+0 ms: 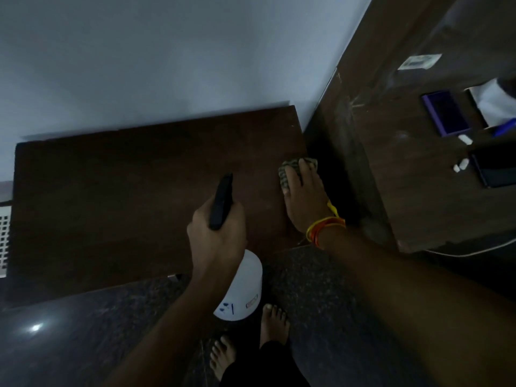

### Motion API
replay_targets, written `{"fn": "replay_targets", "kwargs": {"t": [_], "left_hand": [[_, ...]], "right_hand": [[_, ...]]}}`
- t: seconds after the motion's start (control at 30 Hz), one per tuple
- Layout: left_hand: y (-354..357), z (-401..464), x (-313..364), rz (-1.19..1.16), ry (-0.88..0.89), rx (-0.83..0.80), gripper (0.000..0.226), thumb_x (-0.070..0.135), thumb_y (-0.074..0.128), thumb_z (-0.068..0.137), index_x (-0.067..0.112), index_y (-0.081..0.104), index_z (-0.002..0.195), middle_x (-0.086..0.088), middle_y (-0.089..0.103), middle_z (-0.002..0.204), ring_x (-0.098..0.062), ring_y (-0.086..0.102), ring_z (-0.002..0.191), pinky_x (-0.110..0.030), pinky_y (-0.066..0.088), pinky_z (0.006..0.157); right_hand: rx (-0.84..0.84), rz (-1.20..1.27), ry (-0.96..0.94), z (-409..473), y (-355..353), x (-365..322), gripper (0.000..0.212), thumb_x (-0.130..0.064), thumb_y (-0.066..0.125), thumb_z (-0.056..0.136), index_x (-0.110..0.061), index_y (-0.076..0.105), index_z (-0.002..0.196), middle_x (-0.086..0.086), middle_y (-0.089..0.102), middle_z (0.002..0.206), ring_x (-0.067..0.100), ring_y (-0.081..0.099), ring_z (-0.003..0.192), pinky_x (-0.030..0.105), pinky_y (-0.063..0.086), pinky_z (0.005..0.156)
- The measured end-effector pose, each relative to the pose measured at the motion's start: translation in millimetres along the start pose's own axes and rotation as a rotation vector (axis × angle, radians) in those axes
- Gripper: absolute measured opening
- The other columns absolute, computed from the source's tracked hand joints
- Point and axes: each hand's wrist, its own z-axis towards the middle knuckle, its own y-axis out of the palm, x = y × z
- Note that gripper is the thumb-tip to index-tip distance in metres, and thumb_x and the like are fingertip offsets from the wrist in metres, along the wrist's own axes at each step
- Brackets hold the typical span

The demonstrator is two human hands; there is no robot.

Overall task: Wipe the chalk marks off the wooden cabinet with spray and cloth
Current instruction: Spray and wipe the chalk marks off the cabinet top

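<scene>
A dark wooden cabinet (117, 191) stands against the pale wall, and I look down on its top. My left hand (217, 241) grips a spray bottle by its black trigger head (222, 201); the white bottle body (245, 291) hangs below my fist, over the cabinet's front edge. My right hand (304, 196) presses flat on a greenish striped cloth (287, 171) at the cabinet's right edge. Orange and yellow threads circle that wrist. No chalk marks show clearly in the dim light.
A taller wooden surface (418, 177) to the right holds a purple-edged phone (444, 113), white chalk pieces (463, 139), a dark device and white paper. My bare feet (251, 339) stand on the dark speckled floor. A white grille (4, 238) sits at the left edge.
</scene>
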Motion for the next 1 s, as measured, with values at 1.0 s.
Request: {"fn": "replay_targets", "kwargs": {"t": [1.0], "left_hand": [[-22, -47, -34, 0.012, -0.046, -0.008, 0.027, 0.009, 0.055, 0.092, 0.004, 0.045, 0.067, -0.017, 0.041, 0.059, -0.025, 0.041, 0.054, -0.037, 0.036, 0.051]], "right_hand": [[0.012, -0.012, 0.002, -29, 0, -17, 0.048, -0.022, 0.051, 0.091, -0.01, 0.044, 0.137, 0.022, 0.034, 0.147, 0.044, 0.031, 0.134, 0.051, 0.026, 0.111]]}}
